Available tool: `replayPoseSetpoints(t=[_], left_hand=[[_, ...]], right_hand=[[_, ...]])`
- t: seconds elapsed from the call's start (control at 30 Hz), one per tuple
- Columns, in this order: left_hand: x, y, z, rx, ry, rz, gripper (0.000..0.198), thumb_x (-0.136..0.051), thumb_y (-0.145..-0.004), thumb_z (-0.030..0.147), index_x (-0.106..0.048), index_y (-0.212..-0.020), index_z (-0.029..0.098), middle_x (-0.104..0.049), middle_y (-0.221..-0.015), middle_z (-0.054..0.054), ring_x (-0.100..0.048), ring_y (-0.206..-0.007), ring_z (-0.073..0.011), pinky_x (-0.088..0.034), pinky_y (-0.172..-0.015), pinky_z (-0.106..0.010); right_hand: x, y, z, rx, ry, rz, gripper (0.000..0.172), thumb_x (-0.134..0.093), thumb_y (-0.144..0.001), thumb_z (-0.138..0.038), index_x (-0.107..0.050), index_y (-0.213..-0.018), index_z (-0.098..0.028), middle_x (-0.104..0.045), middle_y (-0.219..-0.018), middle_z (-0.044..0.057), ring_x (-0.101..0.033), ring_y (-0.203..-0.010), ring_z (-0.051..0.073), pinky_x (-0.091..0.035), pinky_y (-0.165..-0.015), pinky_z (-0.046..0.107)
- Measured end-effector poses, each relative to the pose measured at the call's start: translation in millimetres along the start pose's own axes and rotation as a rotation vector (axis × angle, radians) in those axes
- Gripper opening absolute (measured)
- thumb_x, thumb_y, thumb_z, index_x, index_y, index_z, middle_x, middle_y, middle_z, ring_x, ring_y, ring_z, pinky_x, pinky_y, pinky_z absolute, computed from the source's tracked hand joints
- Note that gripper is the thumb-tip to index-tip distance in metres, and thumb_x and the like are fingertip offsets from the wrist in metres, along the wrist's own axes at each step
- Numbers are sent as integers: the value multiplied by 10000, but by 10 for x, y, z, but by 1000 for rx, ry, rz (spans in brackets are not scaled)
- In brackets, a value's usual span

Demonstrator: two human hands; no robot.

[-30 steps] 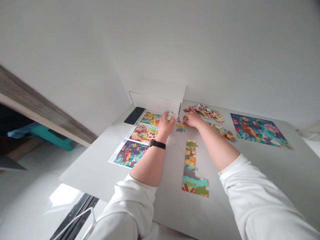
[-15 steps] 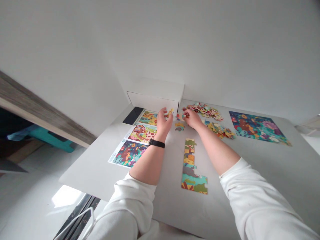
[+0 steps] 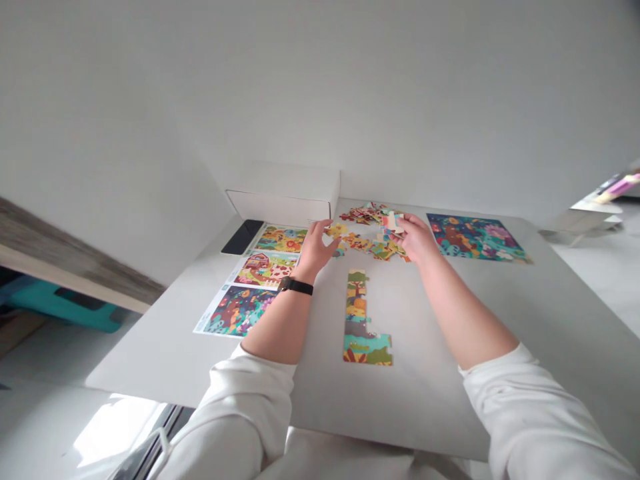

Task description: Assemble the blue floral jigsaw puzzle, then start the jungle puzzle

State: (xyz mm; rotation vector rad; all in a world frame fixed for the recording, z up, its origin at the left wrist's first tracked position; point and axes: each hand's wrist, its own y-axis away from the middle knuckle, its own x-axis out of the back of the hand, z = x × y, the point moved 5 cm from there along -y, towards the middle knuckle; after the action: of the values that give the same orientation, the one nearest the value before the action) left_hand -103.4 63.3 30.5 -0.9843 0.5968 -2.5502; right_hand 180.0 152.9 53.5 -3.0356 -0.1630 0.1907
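My left hand, with a black band at the wrist, is curled around a yellow jigsaw piece near the white box. Farther right, my right hand pinches a pale and red jigsaw piece above the loose pieces. A strip of joined jigsaw pieces lies between my forearms, with a tree, a lion, a hippo and a crocodile on it; its near end turns right. Loose yellow and green pieces are spread just beyond it.
A red and white heap of pieces lies at the back. On the left is a sheet with three printed pictures, beside a dark phone. A white box stands against the wall. A dark, colourful picture lies at the right.
My right hand has moved right, away from my left hand, and lifted a jigsaw piece over the pile. My left hand keeps its yellow piece. The view has shifted to the right.
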Motion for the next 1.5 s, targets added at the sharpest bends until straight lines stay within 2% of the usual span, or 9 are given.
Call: replayPoseSetpoints(t=[0.13,0.27,0.43,0.57,0.7,0.9,1.17,1.37,1.5], left_hand=[[-155,59,1,31,-38,-209,603,-728,-920,256,-568,-1501,225,-636,-1483,-147,-654,-1348,-263,-513,-1180,-423],[-107,-10,9,79,4,-85,400,-524,-1049,287,-613,-1429,202,-686,-1449,-147,-642,-1376,-238,-499,-1199,-420],[-46,-139,125,252,256,9,346,-467,-1081,389,-646,-1321,214,-778,-1246,-110,-750,-1080,-189,-609,-952,-335],[-192,-79,453,246,435,-168,394,-613,-1011,546,-701,-1187,204,-796,-1068,-93,-730,-871,-175,-583,-744,-291],[-479,121,774,193,518,-444,529,-797,-850,666,-731,-1041,177,-785,-941,-86,-683,-780,-156,-527,-685,-273],[-724,285,827,233,536,-555,517,-859,-753,653,-707,-829,164,-700,-706,-36,-531,-589,-109,-351,-557,-250],[-707,274,723,256,515,-436,486,-803,-803,646,-686,-807,174,-755,-759,-62,-568,-617,-116,-383,-580,-240],[-678,340,858,172,436,-553,449,-711,-899,614,-733,-844,168,-796,-829,-83,-636,-696,-143,-472,-643,-252],[-627,308,867,51,224,-583,393,-584,-979,527,-773,-893,194,-807,-874,-64,-677,-763,-174,-508,-701,-277]], right_hand=[[360,335,58,34,-2,114,542,-868,-702,-673,-601,-946,-269,-662,-878,-26,-684,-764,152,-620,-704,298],[503,584,209,-15,19,105,633,-850,-681,-766,-647,-1006,-262,-691,-894,-20,-666,-694,135,-595,-635,272],[404,683,208,19,95,65,654,-790,-750,-794,-698,-1116,-261,-675,-864,-20,-647,-671,134,-565,-573,248],[256,706,170,60,165,-35,673,-826,-741,-765,-691,-1161,-258,-664,-860,-22,-621,-662,135,-550,-546,240],[178,748,175,86,211,-120,639,-831,-766,-740,-676,-1155,-257,-708,-876,-1,-618,-658,144,-510,-535,238],[125,797,134,102,283,-177,577,-816,-794,-717,-691,-1114,-253,-734,-858,5,-594,-622,141,-473,-550,257],[197,800,127,55,335,-155,568,-691,-860,-790,-694,-991,-238,-747,-856,28,-680,-731,186,-526,-621,281],[241,753,127,32,372,-212,516,-809,-803,-701,-695,-941,-217,-707,-761,0,-618,-639,141,-511,-620,259],[331,737,45,-72,443,-287,430,-880,-804,-568,-700,-950,-206,-711,-735,-4,-609,-610,127,-476,-574,230]])
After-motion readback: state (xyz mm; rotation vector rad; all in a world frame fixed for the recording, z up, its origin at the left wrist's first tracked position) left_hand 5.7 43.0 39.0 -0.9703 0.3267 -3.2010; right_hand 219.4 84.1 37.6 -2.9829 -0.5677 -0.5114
